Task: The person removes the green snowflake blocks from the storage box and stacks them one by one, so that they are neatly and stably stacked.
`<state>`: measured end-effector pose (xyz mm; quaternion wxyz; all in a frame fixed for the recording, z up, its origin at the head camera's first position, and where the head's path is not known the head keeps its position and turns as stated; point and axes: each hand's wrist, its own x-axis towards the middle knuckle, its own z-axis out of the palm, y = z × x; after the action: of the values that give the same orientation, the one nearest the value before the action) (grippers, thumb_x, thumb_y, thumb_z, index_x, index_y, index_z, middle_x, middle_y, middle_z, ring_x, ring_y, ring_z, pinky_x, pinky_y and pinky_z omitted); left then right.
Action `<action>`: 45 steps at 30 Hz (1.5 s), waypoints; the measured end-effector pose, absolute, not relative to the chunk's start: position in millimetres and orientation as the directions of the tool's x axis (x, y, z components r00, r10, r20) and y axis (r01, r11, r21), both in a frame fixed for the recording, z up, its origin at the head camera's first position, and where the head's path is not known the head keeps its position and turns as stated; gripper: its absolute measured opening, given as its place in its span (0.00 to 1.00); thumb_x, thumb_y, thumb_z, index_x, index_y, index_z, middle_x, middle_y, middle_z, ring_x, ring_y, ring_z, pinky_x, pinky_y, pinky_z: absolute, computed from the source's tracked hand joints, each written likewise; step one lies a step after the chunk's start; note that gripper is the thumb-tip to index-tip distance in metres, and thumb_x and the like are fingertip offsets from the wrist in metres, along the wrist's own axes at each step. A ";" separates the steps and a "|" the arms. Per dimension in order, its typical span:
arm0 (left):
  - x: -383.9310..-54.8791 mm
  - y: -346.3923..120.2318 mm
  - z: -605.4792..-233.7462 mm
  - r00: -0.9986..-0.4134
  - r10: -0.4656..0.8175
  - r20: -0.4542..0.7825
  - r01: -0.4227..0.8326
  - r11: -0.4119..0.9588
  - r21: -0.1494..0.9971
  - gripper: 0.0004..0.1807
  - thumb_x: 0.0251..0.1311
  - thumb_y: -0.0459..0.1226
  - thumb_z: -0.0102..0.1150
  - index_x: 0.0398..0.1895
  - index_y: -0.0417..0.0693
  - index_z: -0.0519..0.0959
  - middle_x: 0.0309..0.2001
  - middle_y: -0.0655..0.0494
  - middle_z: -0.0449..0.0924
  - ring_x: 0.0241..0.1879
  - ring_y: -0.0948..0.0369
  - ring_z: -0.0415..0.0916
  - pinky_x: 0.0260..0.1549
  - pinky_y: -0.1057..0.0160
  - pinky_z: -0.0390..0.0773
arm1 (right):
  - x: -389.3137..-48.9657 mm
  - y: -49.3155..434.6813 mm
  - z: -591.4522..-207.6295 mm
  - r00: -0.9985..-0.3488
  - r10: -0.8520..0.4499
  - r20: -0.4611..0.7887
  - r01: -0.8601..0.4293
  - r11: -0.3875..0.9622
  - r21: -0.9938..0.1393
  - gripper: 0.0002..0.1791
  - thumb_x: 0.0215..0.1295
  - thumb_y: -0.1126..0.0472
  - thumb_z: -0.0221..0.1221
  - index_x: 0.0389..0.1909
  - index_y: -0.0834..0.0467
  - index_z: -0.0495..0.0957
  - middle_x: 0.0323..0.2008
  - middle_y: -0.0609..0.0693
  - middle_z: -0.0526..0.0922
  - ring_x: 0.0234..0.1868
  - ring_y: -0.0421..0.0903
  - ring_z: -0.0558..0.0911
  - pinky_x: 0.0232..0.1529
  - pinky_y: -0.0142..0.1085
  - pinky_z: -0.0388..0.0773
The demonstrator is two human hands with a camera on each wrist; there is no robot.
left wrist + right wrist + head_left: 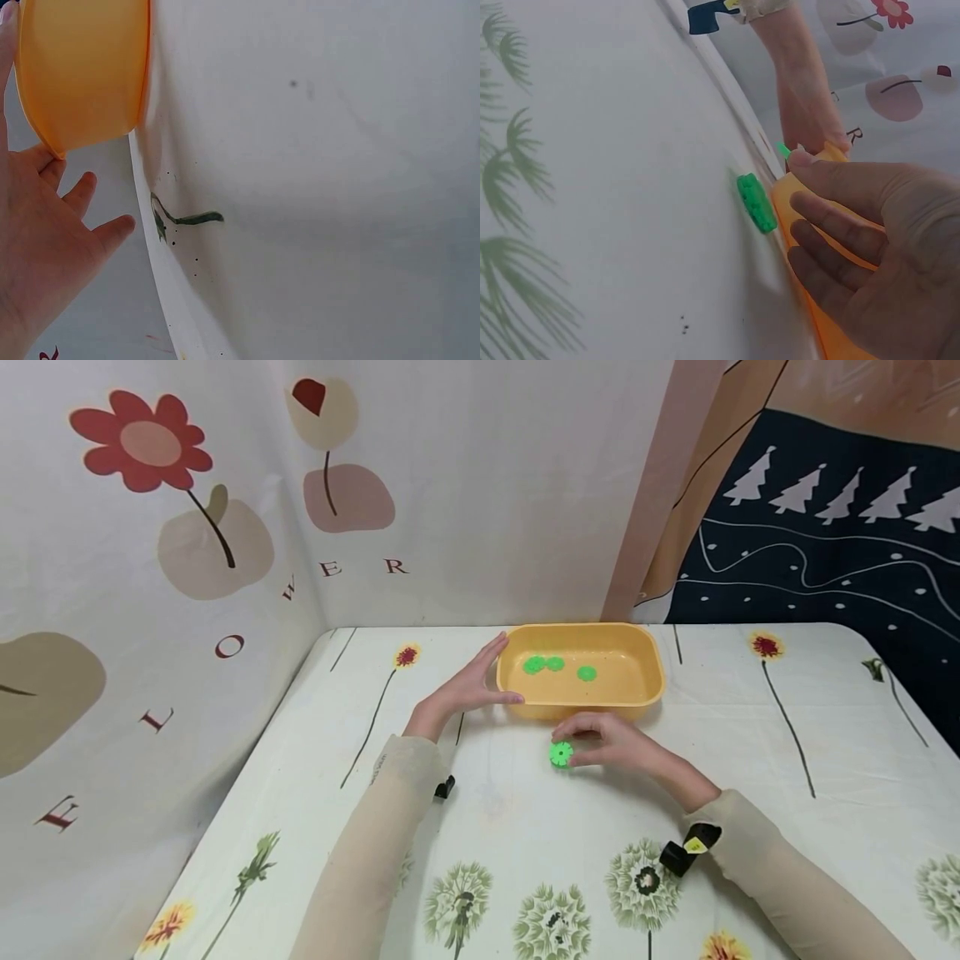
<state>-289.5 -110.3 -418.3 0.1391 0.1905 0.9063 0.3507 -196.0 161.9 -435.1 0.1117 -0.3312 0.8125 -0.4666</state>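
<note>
My left hand (472,681) rests at the left end of a yellow plastic tub (577,700), its straight fingers along the rim and its thumb at the front corner. In the left wrist view the loose fingers (111,234) spread beyond the tub's corner. My right hand (611,742) is just in front of the tub. Its thumb and forefinger pinch a thin green notched disc (783,149), seen edge-on in the right wrist view. Close below, a small stack of green discs (757,203) stands on the table. Several flat green discs (587,673) lie inside the tub.
A white floral cloth (495,827) covers the table. The tub stands near the back edge, before a hanging flower-print cloth (480,485). A dark cloth with trees (825,543) hangs at right. Black wrist devices (690,850) sit at both cuffs.
</note>
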 end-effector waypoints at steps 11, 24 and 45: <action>-291.3 -110.4 -419.0 -0.883 0.456 -0.110 0.275 0.693 0.666 0.63 0.51 0.56 0.73 0.82 0.62 0.39 0.82 0.70 0.31 0.82 0.59 0.34 0.78 0.45 0.48 | -199.9 163.5 -439.7 -0.778 -0.627 0.031 -0.341 0.381 -0.859 0.18 0.57 0.67 0.69 0.50 0.63 0.83 0.50 0.58 0.86 0.55 0.57 0.83 0.59 0.46 0.80; -290.2 -110.3 -418.5 -0.886 0.450 -0.114 0.260 0.684 0.682 0.63 0.51 0.55 0.73 0.81 0.63 0.40 0.82 0.70 0.32 0.82 0.58 0.35 0.77 0.44 0.49 | -200.3 162.7 -444.6 -0.782 -0.623 0.025 -0.363 0.423 -0.830 0.17 0.58 0.66 0.70 0.49 0.59 0.84 0.48 0.55 0.86 0.53 0.53 0.84 0.55 0.39 0.81; -292.1 -110.7 -420.2 -0.885 0.450 -0.115 0.259 0.683 0.683 0.62 0.51 0.55 0.73 0.81 0.64 0.40 0.82 0.70 0.32 0.82 0.59 0.35 0.77 0.43 0.49 | -198.9 160.6 -445.4 -0.781 -0.623 0.039 -0.424 0.483 -0.766 0.16 0.57 0.64 0.70 0.48 0.55 0.84 0.47 0.51 0.86 0.52 0.50 0.83 0.53 0.38 0.81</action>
<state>-292.1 -110.7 -420.2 0.1380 0.1955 0.9069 0.3469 -198.9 160.6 -445.4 0.1230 -0.3073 0.8522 -0.4053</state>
